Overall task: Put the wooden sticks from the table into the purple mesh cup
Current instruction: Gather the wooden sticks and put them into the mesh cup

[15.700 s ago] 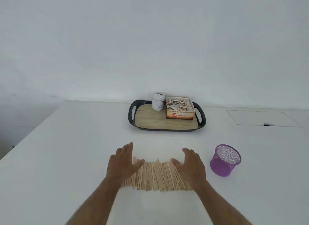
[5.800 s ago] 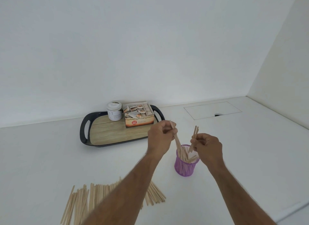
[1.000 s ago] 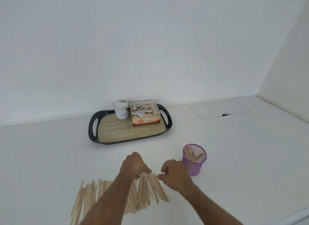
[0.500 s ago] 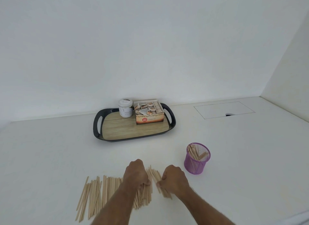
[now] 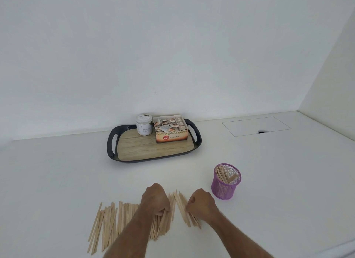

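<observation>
Many pale wooden sticks [image 5: 109,222] lie in a loose row on the white table [image 5: 57,171] near its front edge. My left hand [image 5: 156,199] is curled down over the middle of the row, fingers closed around a bunch of sticks. My right hand [image 5: 201,204] is curled on the right end of the row, fingers pinching several sticks that rest on the table. The purple mesh cup [image 5: 226,182] stands upright just right of my right hand, with several sticks leaning inside it.
A dark tray [image 5: 112,146] with a wood-look floor sits at the back, holding a white jar [image 5: 144,125] and an open tea box [image 5: 171,131]. A flush hatch [image 5: 256,125] lies at the back right. Walls close the back and right.
Over the last second both hands have come down onto the right part of the stick row and closed their fingers on sticks. The cup has not moved.
</observation>
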A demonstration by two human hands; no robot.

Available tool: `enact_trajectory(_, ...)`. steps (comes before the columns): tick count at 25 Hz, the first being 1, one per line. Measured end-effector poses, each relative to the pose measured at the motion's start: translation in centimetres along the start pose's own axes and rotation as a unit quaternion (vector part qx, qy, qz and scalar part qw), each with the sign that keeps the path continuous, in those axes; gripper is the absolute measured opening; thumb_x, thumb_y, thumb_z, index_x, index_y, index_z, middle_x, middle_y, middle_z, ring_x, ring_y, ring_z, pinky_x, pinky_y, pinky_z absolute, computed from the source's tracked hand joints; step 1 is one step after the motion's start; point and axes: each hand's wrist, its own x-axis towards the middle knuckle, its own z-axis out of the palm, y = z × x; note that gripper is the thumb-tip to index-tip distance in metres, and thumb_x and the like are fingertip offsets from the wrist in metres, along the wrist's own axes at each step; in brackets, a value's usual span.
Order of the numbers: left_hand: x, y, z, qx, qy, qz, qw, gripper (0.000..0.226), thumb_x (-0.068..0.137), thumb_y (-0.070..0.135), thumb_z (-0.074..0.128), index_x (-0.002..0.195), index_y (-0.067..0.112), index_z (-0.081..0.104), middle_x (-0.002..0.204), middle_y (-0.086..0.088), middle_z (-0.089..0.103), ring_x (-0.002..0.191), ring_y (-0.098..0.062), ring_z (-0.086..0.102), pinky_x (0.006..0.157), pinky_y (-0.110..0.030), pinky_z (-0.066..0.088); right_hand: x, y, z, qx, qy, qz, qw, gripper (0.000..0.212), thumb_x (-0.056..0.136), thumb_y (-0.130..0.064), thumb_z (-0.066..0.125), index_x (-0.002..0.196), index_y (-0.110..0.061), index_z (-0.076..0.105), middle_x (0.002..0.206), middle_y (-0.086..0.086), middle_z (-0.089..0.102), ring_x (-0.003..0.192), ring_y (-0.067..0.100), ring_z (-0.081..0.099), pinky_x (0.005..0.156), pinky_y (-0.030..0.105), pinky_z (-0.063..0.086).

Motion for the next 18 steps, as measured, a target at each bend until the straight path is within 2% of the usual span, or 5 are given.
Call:
enact_trajectory(4,0.1,0.5,-0.7,-0.02,0.011,0.012,1.0,0.021,0.075,-0.009,0.075,0.096,-0.01,0.073,0.087,-0.022,0.077,0.074,-0.031,0.078,0.074,-0.039,0.066,-0.2,0.0,-0.8,0.042,0.007,-0.032,0.999,0.015,0.068,-0.004,0.054,0.055,-0.013,0.056,0.055,0.002,0.054,0.05,0.013,0.053,0.051,0.025,0.042)
enact_trajectory(6,0.1,1.2,-1.2,-0.016,0.025,0.03,0.999,0.009,0.075,-0.006,0.077,0.082,-0.006,0.071,0.075,-0.017,0.076,0.06,-0.027,0.073,0.072,-0.036,0.066,-0.2,-0.1,-1.6,0.079,0.016,-0.032,0.996,0.015,0.072,-0.005,0.06,0.058,-0.011,0.06,0.056,-0.001,0.063,0.051,0.011,0.056,0.051,0.026,0.044)
enact_trajectory(9,0.1,2.2,-1.5,-0.038,0.044,0.052,0.997,0.027,0.075,-0.003,0.082,0.063,0.009,0.061,0.062,-0.007,0.068,0.053,-0.021,0.068,0.069,-0.034,0.065,-0.6,-0.7,-3.0,0.167,0.045,-0.015,0.985,0.011,0.077,-0.012,0.073,0.075,-0.017,0.064,0.067,0.0,0.075,0.056,0.011,0.067,0.049,0.026,0.049)
enact_trajectory(14,-0.3,4.7,-1.2,-0.101,0.068,0.113,0.986,0.018,0.074,0.002,0.087,0.079,0.013,0.073,0.079,-0.006,0.074,0.071,-0.018,0.076,0.068,-0.034,0.066,-1.3,-1.4,-6.1,0.231,0.109,-0.062,0.965,0.013,0.08,-0.011,0.074,0.072,-0.022,0.074,0.068,-0.006,0.075,0.069,0.012,0.072,0.074,0.04,0.061)
enact_trajectory(18,-0.9,7.5,-1.0,-0.171,0.058,0.188,0.965,0.015,0.077,0.001,0.084,0.081,0.014,0.075,0.079,-0.004,0.075,0.077,-0.017,0.075,0.071,-0.034,0.066,-1.7,-0.8,-9.5,0.221,0.193,-0.076,0.953,0.012,0.082,-0.015,0.074,0.072,-0.023,0.072,0.067,-0.009,0.074,0.067,0.008,0.07,0.075,0.038,0.06)
